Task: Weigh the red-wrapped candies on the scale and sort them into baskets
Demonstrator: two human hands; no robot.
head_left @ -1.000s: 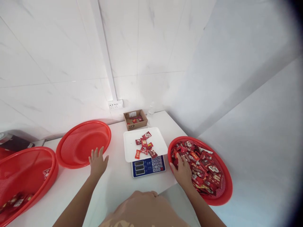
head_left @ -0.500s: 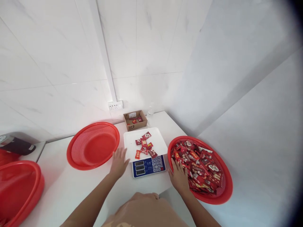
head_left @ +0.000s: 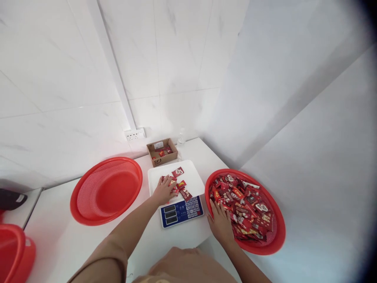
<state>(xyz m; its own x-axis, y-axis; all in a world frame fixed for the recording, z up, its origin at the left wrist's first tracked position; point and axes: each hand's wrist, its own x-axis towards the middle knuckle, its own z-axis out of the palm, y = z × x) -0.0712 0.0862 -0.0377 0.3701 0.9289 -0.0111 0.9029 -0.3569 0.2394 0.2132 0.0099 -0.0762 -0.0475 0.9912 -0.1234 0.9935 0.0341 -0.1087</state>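
My left hand (head_left: 164,190) lies on the white tray (head_left: 194,175) of a blue-faced scale (head_left: 182,212), its fingers over several red candy packets (head_left: 181,184) that lie there. Whether those fingers grip a packet I cannot make out. My right hand (head_left: 220,223) rests with fingers spread flat on the near left rim of a red basket (head_left: 275,239) that is heaped with red wrapped candies (head_left: 244,202).
An empty red basket (head_left: 106,190) sits left of the scale. A small cardboard box (head_left: 161,151) with a few packets stands behind the scale near a wall socket (head_left: 134,135). Another red basket (head_left: 14,251) shows at the lower left. White walls close the corner.
My left hand moved right from the empty red basket, across the table, onto the scale tray and its packets. My right hand slid slightly back to the full basket's rim.
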